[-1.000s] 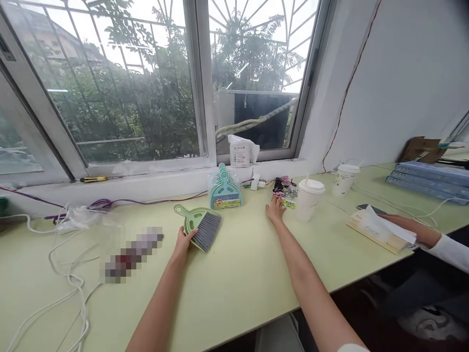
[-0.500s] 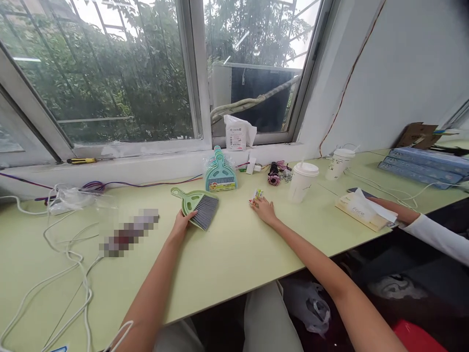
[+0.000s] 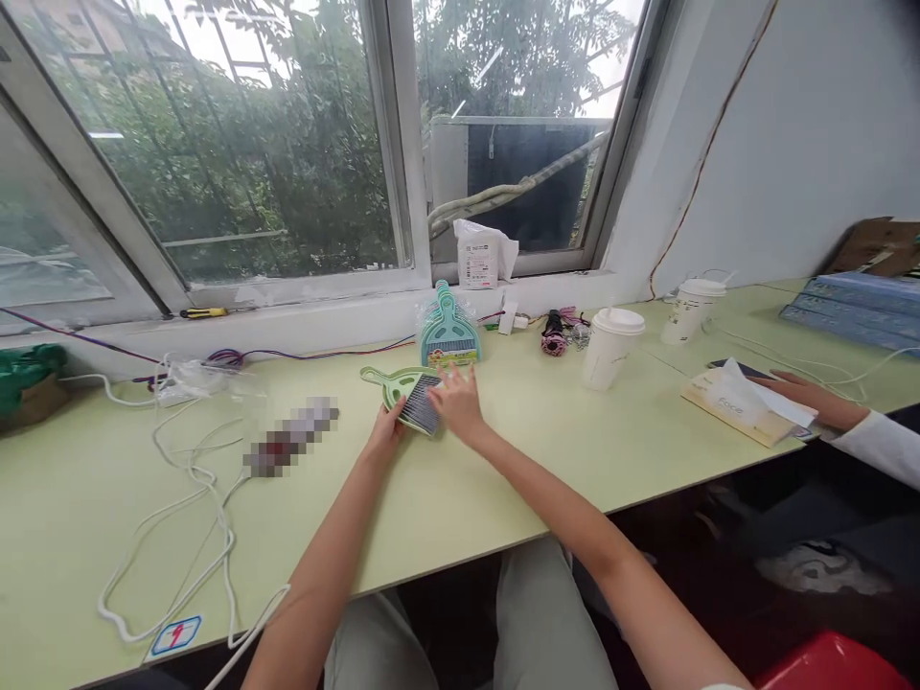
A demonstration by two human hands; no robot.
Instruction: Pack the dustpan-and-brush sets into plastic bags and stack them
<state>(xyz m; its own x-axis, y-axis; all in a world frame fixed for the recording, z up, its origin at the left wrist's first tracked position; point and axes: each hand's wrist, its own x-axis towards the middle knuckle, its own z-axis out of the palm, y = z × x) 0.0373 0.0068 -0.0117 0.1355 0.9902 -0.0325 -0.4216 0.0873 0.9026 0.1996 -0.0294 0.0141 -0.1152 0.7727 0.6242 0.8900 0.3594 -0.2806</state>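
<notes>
My left hand (image 3: 389, 427) grips the near edge of a light green dustpan (image 3: 394, 385), thumb on top. A small brush with grey bristles (image 3: 420, 406) lies in the pan, whose handle points up and left. My right hand (image 3: 460, 402) is over the right side of the bristles, fingers bent and slightly blurred. The small printed label card seen earlier under this hand appears to be in its fingers, mostly hidden. Just behind stands a stack of blue-green dustpan and brush sets (image 3: 449, 331) in clear plastic, with a label on the front.
White cables (image 3: 216, 508) and a pixelated object (image 3: 291, 441) lie to the left. Paper cups (image 3: 610, 350) and a tissue pack (image 3: 744, 402) stand on the right. Another person's hand (image 3: 812, 395) rests behind the tissues. A screwdriver (image 3: 204, 312) is on the sill.
My right hand has moved left from the table to the brush bristles, and the label card has gone from where it lay. My left hand still holds the dustpan. The view has shifted left.
</notes>
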